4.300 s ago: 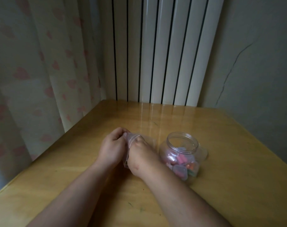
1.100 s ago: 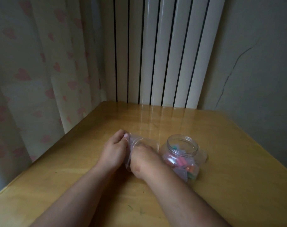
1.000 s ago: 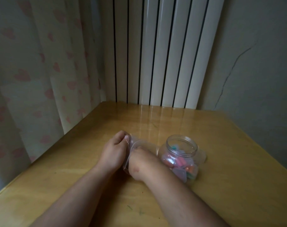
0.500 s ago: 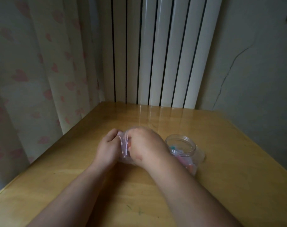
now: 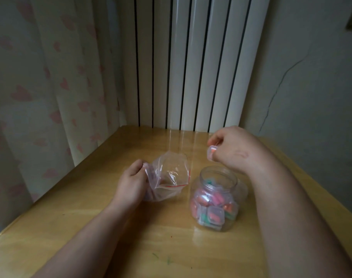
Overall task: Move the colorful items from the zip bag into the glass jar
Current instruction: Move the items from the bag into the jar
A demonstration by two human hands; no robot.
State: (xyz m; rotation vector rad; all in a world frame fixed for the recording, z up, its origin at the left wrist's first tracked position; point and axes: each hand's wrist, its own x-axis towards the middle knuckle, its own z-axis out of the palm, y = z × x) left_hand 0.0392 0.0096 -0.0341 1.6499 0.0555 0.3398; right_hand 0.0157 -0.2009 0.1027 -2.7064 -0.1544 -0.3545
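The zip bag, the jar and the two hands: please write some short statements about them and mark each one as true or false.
1. The right hand holds a small colorful item above the glass jar. True.
2. The jar is closed with a lid. False: its mouth is open, no lid is on it.
3. The left hand grips the zip bag at its left side. True.
4. The jar is empty. False: many colorful items already lie inside it.
5. The zip bag stands to the right of the jar. False: it is to the left of the jar, on the wooden table.
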